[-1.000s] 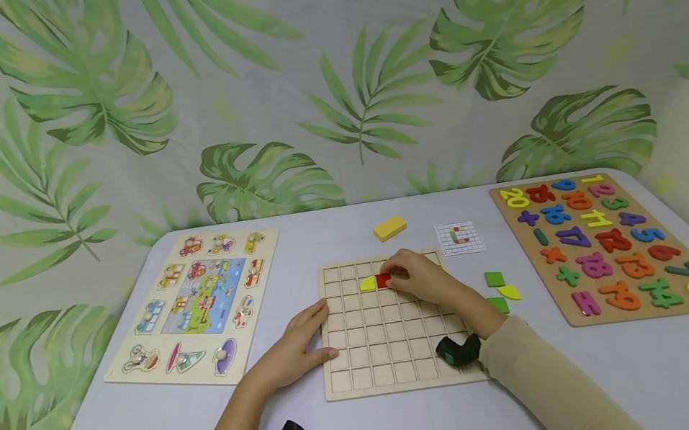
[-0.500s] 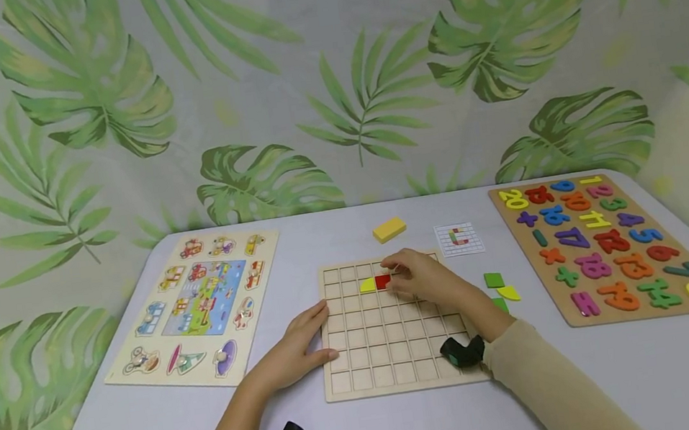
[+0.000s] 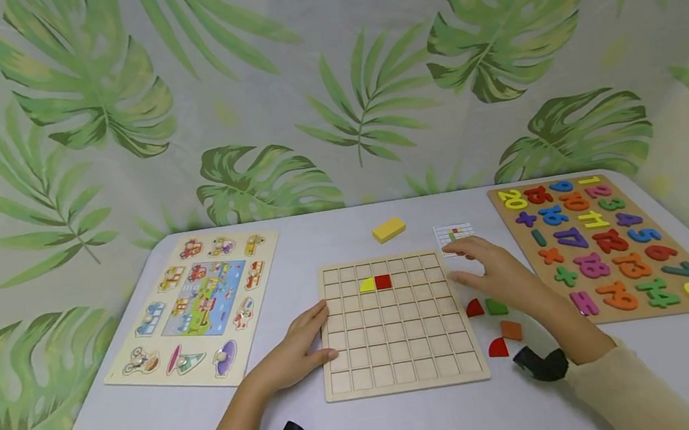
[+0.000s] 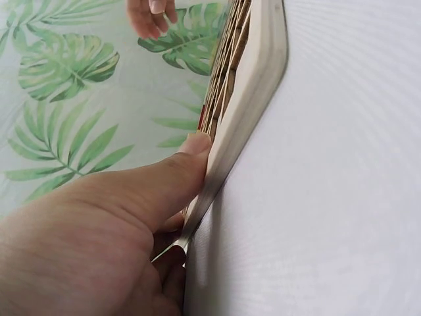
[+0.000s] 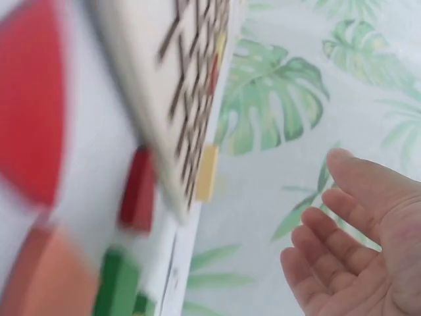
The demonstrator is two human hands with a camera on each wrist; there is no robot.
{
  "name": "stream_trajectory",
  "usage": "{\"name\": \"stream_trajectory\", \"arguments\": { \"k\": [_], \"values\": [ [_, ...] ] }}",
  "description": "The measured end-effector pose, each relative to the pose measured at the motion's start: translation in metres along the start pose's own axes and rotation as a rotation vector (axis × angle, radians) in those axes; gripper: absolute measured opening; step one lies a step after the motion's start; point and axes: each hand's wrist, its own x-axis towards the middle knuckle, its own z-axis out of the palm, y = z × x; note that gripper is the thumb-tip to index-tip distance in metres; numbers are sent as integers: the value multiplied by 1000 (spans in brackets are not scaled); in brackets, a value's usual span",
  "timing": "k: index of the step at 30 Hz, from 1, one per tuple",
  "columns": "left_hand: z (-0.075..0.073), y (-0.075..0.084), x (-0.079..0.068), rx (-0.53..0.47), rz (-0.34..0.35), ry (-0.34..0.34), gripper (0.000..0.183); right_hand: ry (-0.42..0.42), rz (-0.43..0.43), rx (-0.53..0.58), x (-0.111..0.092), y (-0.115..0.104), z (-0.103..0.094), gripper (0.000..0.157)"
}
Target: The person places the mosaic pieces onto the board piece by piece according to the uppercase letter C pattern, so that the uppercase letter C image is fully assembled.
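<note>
A wooden grid board (image 3: 399, 331) lies flat, with a yellow quarter-round tile (image 3: 367, 285) and a red square tile (image 3: 382, 282) side by side in its second row. My left hand (image 3: 297, 352) rests against the board's left edge, fingers extended; its thumb (image 4: 181, 168) touches the rim in the left wrist view. My right hand (image 3: 499, 274) is over the area right of the board, thumb and fingers apart, nothing held. Near it lie a red quarter-round tile (image 3: 474, 307), a green square tile (image 3: 497, 307), an orange square tile (image 3: 511, 330) and another red quarter-round tile (image 3: 498, 348).
Behind the board are a yellow block (image 3: 389, 230) and a printed pattern card (image 3: 451, 231), partly covered by the right hand. A picture peg puzzle (image 3: 206, 357) lies at left. At right is a number puzzle board (image 3: 558, 299).
My right hand has let go of the red square tile and moved right, off the board, uncovering the tile and the loose pieces nearer the front. My left hand has stayed put.
</note>
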Motion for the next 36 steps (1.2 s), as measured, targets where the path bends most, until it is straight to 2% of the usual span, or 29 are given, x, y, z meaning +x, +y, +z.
{"name": "stream_trajectory", "arguments": {
  "k": [7, 12, 18, 25, 30, 36],
  "values": [
    [0, 0, 0, 7, -10, -3, 74, -16, 78, -49, -35, 26, -9, 41],
    [0, 0, 1, 12, -18, -5, 74, -55, 165, -68, -49, 39, -9, 39],
    [0, 0, 1, 13, -17, 0, 74, -87, 236, -78, -54, 47, -5, 37],
    [1, 0, 1, 8, -10, 6, 74, -75, 240, -86, -56, 52, -5, 35],
    [0, 0, 1, 3, -11, 6, 74, -123, 254, -113, -56, 52, -7, 37],
    [0, 0, 0, 10, -10, 5, 75, -167, 271, -94, -55, 51, -8, 36]
  ]
}}
